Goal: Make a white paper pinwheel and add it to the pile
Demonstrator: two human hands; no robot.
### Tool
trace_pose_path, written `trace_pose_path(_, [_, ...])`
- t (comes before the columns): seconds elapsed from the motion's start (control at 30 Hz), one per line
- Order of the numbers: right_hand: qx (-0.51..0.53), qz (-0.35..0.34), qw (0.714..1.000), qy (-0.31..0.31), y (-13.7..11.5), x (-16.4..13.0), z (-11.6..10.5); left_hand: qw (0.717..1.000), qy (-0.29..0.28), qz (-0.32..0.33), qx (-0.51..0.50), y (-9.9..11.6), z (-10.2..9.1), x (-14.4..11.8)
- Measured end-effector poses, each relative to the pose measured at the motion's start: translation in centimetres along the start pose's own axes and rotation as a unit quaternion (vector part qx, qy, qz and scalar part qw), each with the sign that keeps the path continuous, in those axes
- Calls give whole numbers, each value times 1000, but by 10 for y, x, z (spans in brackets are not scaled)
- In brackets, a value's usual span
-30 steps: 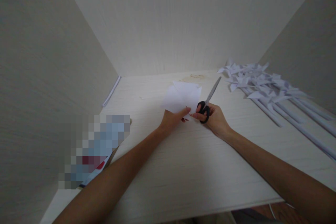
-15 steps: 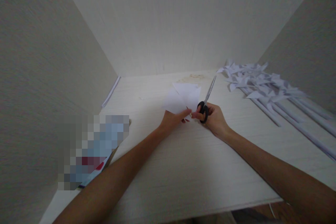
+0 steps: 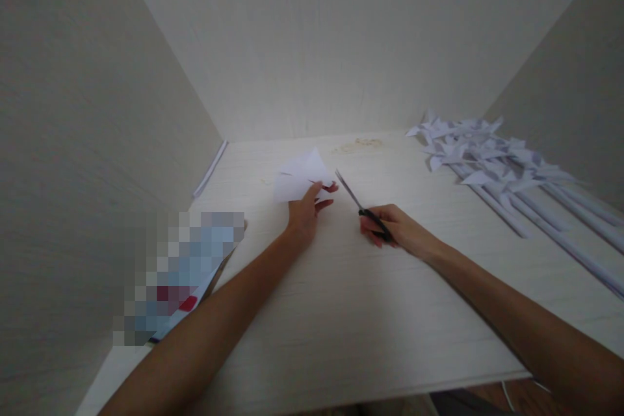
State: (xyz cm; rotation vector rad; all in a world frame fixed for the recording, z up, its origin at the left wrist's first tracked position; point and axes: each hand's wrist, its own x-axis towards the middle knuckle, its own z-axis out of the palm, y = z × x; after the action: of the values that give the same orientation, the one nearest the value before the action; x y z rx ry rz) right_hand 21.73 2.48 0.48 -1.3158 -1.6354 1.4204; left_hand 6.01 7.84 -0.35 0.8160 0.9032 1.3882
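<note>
My left hand [image 3: 307, 211] grips a white sheet of paper [image 3: 297, 175] by its near right part, thumb on top and some fingers underneath. Slits show in the sheet, one towards its left side and one by my thumb. To the right, my right hand [image 3: 390, 227] is closed round the black handles of a pair of scissors [image 3: 361, 209]. The blades point up and left toward the paper, a short gap apart from it, and look nearly closed.
Several white paper pinwheels [image 3: 480, 153] on rolled paper sticks [image 3: 541, 221] lie at the right of the white table [image 3: 341, 312]. A thin paper roll [image 3: 210, 168] rests by the left wall. A blurred-out pale blue item [image 3: 195, 279] lies at the front left.
The paper has moved left and turned in my left hand. My right hand has drawn apart from it, and the scissors have swung from pointing up and right to up and left.
</note>
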Motion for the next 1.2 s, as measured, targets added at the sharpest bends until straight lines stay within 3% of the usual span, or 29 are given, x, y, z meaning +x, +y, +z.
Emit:
trace_pose_path(0.13, [-39,3,999,-14,-2,-1,1,999,23,-10,-40,3,0,2])
trace_pose_path(0.37, [-54,7,998,-31,2,0,0,998,16,-18,-62,1,-2,4])
trace_pose_path(1.2, [-64,22,997,-29,2,1,1,999,12,-16,-42,2,-2,3])
